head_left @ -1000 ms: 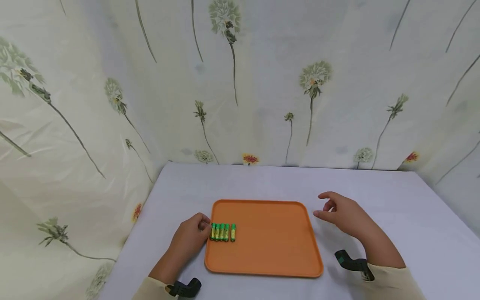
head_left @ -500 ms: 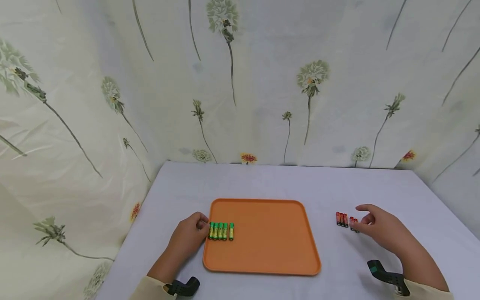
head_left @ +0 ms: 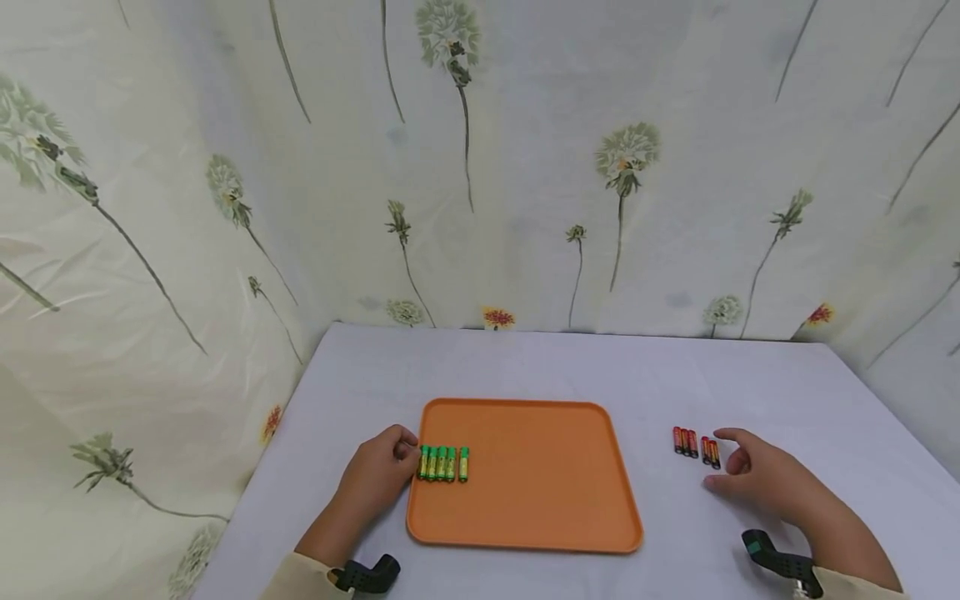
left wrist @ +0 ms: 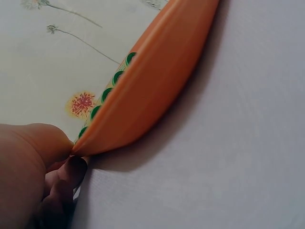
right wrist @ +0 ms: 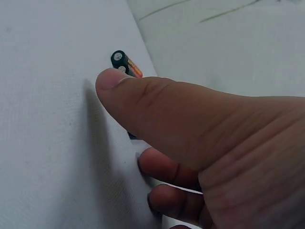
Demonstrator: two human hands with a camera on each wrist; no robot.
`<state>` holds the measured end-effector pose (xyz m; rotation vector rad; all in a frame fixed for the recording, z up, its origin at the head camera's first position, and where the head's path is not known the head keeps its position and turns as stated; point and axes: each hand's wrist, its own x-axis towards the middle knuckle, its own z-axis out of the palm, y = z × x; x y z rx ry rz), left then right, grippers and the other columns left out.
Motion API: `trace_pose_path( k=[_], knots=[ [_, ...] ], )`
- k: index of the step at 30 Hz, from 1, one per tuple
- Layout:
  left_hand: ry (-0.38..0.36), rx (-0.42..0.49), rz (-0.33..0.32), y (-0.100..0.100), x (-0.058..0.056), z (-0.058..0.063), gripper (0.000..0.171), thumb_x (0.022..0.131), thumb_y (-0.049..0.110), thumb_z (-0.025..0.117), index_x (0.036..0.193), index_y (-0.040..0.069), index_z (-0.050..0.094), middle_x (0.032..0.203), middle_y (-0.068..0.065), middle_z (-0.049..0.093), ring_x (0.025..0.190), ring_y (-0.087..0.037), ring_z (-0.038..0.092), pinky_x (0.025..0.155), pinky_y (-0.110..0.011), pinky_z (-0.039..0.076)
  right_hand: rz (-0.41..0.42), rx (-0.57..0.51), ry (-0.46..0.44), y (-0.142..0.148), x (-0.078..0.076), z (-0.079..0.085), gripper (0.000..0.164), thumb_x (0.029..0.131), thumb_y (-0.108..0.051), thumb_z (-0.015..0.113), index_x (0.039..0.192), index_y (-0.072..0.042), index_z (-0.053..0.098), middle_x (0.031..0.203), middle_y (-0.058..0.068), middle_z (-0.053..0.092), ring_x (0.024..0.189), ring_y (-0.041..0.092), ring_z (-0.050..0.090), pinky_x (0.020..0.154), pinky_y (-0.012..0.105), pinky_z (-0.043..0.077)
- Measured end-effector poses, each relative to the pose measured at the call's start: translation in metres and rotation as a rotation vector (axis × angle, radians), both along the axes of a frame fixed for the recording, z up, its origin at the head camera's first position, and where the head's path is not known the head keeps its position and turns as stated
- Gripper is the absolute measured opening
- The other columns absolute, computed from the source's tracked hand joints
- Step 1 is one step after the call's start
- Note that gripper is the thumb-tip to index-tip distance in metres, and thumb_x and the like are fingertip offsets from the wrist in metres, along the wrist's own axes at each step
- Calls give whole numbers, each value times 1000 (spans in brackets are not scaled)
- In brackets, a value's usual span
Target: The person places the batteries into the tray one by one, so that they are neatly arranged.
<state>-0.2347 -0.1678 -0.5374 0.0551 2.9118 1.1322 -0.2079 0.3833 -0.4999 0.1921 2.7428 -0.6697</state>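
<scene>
On the orange tray [head_left: 540,479], several green-and-gold batteries [head_left: 442,464] lie side by side at the left edge, one slightly apart. My left hand [head_left: 375,473] pinches the tray's left rim beside them; in the left wrist view thumb and finger meet at the tray's edge [left wrist: 138,114], with green battery ends showing above the rim. To the right of the tray, three red-and-black batteries [head_left: 685,442] lie in a group, with two more [head_left: 706,451] just beside. My right hand [head_left: 765,475] is held next to that pair, thumb and forefinger apart, nothing between them. Its thumb partly hides batteries in the right wrist view.
A white cloth covers the table [head_left: 525,362]. Behind and to the left hangs a pale curtain [head_left: 525,167] with a dandelion print. A black device [head_left: 367,575] is strapped at the left wrist, another [head_left: 780,558] at the right.
My right hand has moved right from near the tray to the red batteries, uncovering them, then slightly lower with thumb and forefinger spread wider. The left hand stays at the tray rim.
</scene>
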Motion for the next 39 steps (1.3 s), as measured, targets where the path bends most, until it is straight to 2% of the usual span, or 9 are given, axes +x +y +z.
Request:
trace_pose_path(
  k=[11, 21, 39],
  knots=[
    [-2, -2, -5, -1, -1, 1, 13, 99, 29, 65, 107, 19, 67, 84, 9, 64, 76, -12, 56, 72, -33, 46, 14, -10, 88, 3, -3, -14, 88, 85, -52, 83, 148, -2, 48, 100, 5, 59, 88, 23, 53, 70, 36, 42],
    [-11, 0, -14, -1, 0, 0, 13, 99, 29, 64, 108, 19, 67, 83, 9, 64, 76, -12, 56, 71, -32, 46, 34, 11, 146, 4, -1, -16, 64, 94, -39, 77, 138, 2, 55, 92, 3, 59, 83, 20, 52, 70, 36, 41],
    [-3, -8, -18, -1, -2, 0, 13, 99, 28, 65, 108, 19, 67, 83, 9, 64, 75, -12, 56, 71, -33, 46, 59, 14, 150, 6, -2, -17, 62, 97, -37, 74, 136, 5, 52, 93, 3, 57, 85, 20, 52, 72, 37, 42]
  ],
)
